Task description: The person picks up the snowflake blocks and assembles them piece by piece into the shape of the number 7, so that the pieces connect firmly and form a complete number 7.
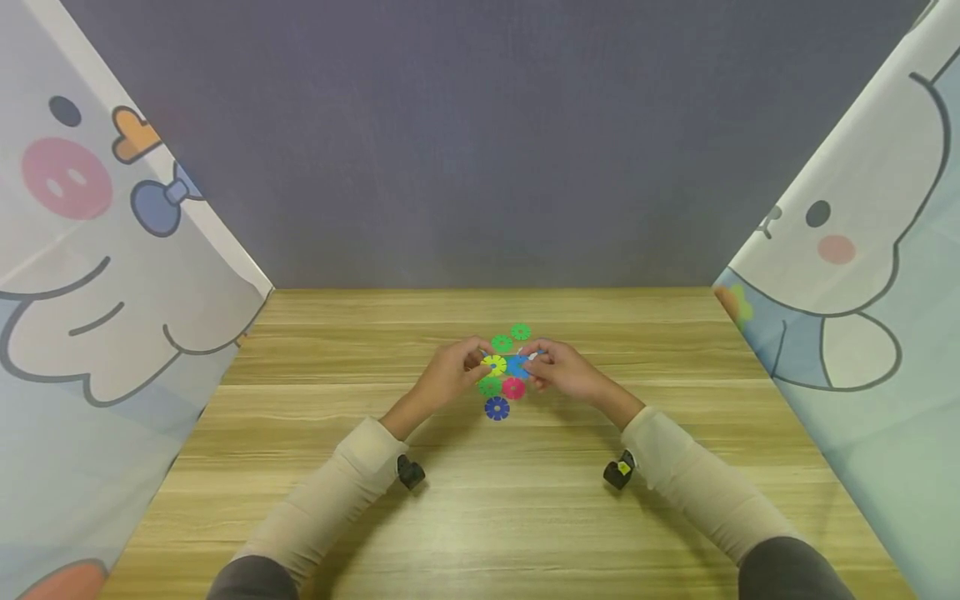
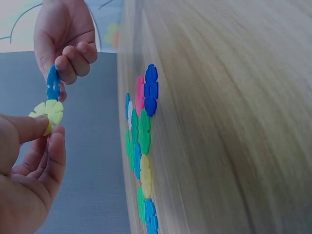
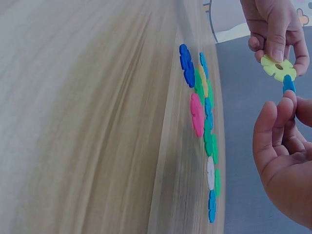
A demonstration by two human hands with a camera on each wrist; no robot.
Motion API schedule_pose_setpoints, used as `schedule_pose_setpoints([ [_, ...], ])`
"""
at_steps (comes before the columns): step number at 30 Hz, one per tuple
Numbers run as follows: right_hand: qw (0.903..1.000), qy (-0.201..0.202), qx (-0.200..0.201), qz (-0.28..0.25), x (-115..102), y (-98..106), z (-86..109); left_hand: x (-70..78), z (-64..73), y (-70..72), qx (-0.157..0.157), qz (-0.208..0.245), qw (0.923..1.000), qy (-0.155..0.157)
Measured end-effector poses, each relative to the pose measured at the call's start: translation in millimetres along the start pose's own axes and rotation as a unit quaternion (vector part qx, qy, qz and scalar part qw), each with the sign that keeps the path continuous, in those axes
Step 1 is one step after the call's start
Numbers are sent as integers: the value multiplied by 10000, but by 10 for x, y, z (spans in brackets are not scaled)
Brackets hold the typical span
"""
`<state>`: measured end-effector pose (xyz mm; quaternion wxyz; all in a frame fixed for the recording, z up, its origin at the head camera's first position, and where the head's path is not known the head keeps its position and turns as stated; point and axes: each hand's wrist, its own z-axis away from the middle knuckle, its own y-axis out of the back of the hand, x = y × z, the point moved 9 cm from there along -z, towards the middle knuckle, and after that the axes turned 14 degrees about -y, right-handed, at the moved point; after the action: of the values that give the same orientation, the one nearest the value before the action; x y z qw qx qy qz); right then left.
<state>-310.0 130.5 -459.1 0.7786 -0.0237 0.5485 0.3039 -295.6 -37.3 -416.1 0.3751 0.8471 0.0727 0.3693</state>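
Observation:
My left hand pinches a yellow slotted snowflake disc between thumb and fingers. Opposite it, my right hand grips a blue slotted disc by its far side. The two discs meet edge to edge, set at an angle to each other, held above the tabletop. In the right wrist view the yellow disc shows its flat face while the blue one appears nearly edge-on. Fingers cover part of both discs.
Flat on the wooden table, under and around the hands, lie several more discs: a dark blue disc, a pink disc, a white disc, and green discs. A grey wall stands behind, with printed curtains on both sides.

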Motion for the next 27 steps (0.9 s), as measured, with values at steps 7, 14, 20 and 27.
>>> schedule_pose_setpoints([
  [7,9999,-73,-52,-79,15,8,0,8,3,7,-12,-49,10000,35],
  [14,9999,-22,-105,13,-20,-4,17,21,-10,-9,5,-57,10000,-10],
  [20,9998,-29,-176,-39,-53,-33,26,45,-20,-19,78,-77,9998,-163],
  [27,9991,43,-256,-337,-71,-77,7,100,-9,4,201,-132,9993,-297],
])
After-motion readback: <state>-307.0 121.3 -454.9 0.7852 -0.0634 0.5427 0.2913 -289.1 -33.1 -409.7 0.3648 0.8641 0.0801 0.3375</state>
